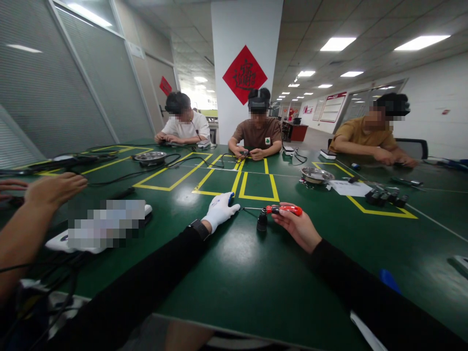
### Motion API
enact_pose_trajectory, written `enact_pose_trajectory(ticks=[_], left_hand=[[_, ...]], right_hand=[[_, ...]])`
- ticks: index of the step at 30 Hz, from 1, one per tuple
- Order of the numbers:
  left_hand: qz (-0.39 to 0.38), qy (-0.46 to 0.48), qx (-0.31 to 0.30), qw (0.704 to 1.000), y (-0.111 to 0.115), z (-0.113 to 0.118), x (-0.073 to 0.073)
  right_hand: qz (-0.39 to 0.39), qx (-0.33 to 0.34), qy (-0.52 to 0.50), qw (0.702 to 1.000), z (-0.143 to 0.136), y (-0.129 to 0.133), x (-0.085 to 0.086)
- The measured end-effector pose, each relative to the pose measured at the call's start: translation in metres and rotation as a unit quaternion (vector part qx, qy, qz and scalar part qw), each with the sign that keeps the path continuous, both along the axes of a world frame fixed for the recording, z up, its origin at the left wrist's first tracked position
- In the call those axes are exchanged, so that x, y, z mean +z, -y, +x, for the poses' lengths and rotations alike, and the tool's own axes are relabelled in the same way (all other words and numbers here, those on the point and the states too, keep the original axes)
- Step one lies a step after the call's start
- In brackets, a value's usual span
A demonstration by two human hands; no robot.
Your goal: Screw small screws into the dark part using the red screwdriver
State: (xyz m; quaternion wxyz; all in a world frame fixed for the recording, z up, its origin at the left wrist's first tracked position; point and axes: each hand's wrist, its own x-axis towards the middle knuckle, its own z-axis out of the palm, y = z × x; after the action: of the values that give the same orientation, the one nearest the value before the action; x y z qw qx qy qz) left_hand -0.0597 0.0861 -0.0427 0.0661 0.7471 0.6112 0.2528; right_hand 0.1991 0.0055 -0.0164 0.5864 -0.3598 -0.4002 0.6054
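My right hand (296,226) is closed around the red and black handle of a screwdriver (287,210), which lies level with its shaft pointing left. The thumb of my left hand (221,210), in a white glove with blue on the finger side, is right by the screwdriver's tip. Its fingers are curled and partly hidden, and anything small between them cannot be made out. Just below the screwdriver's front end, a short black cylindrical part (262,222) stands upright on the green table (234,292).
Yellow tape rectangles (259,198) mark the table ahead. Metal bowls (317,175) stand left and right. Several black parts (385,197) sit by a white paper (350,188). A blurred white device (102,226) and a co-worker's arm (32,219) are at left. Three people sit opposite.
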Motion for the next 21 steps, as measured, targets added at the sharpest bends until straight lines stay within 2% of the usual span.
enact_pose_trajectory(ticks=[7, 11, 15, 21], left_hand=[[0.041, 0.035, -0.014, 0.998, 0.003, 0.001, -0.001], [0.055, 0.054, -0.034, 0.996, 0.011, 0.006, 0.010], [0.050, 0.040, -0.024, 0.998, 0.019, 0.013, 0.021], [0.047, 0.069, -0.016, 0.996, 0.024, 0.020, 0.025]], right_hand=[[-0.028, -0.025, -0.047, 0.998, 0.004, -0.005, -0.003], [-0.038, -0.028, -0.065, 0.997, 0.005, -0.006, -0.003], [-0.045, -0.022, -0.076, 0.996, 0.006, -0.006, -0.002], [-0.054, -0.014, -0.100, 0.993, 0.005, -0.004, 0.000]])
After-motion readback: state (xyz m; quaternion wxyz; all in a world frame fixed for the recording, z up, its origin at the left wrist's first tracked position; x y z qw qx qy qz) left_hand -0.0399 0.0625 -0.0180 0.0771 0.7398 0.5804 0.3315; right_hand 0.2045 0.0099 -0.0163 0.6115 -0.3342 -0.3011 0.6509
